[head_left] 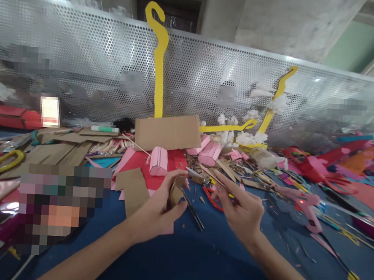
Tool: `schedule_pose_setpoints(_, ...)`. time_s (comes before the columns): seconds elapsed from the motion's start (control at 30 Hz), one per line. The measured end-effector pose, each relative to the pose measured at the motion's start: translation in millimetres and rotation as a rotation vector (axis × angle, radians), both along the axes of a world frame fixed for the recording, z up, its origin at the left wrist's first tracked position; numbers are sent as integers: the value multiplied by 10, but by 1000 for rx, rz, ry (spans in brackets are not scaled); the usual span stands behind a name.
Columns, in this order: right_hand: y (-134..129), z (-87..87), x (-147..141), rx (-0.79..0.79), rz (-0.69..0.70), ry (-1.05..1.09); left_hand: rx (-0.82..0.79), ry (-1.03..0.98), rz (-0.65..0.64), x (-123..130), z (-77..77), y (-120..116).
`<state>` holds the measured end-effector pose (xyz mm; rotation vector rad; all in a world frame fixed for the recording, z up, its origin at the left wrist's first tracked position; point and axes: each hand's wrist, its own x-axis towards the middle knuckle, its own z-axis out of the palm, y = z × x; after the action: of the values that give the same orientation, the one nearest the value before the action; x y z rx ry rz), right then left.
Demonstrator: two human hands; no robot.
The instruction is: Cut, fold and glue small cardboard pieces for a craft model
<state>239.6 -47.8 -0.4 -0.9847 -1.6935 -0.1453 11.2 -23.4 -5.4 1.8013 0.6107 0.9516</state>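
My left hand (pixel 160 212) grips a small folded piece of brown cardboard (pixel 175 192) between thumb and fingers. To its right, my right hand (pixel 241 204) pinches a thin flat strip (pixel 218 178), seen nearly edge-on, that looks like cardboard. The two held pieces are apart. Red-handled scissors (pixel 213 199) lie beside the right fingertips, partly hidden by the hand. A dark pen-like stick (pixel 195 214) rests on the blue table between my hands. Just beyond the left hand stands a pink paper box (pixel 159 161), with a cut cardboard sheet (pixel 135 189) lying to the left.
A cardboard panel (pixel 166 132) and an upright yellow hook-ended strip (pixel 159 75) stand before the perforated metal screen (pixel 194 73). At right is a pink hot glue gun (pixel 306 202) with its cord. Scraps, sticks and more pink boxes (pixel 209 154) litter the blue table (pixel 166 265).
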Motion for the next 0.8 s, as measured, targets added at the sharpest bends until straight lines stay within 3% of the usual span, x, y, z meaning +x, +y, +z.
schedule_pose_setpoints(0.2, 30, -25, -31, 104, 219, -201, 119, 179, 45, -64, -173, 101)
schedule_pose_setpoints(0.33, 65, -52, -26, 92, 354, -287, 341, 144, 142, -77, -275, 138)
schedule_pose_setpoints(0.47, 79, -59, -1, 128, 364, -346, 377, 130, 67, -101, -325, 199)
schedule_pose_setpoints(0.57, 66, -52, -1, 155, 343, -375, 509, 9, -34, -115, -348, 246)
schedule_pose_setpoints(0.73, 29, -35, -13, 186, 312, -410, 374, 62, -69, -115, -288, 186)
schedule_pose_setpoints(0.8, 24, -24, -15, 193, 300, -410, 401, 105, -72, -122, -267, 173)
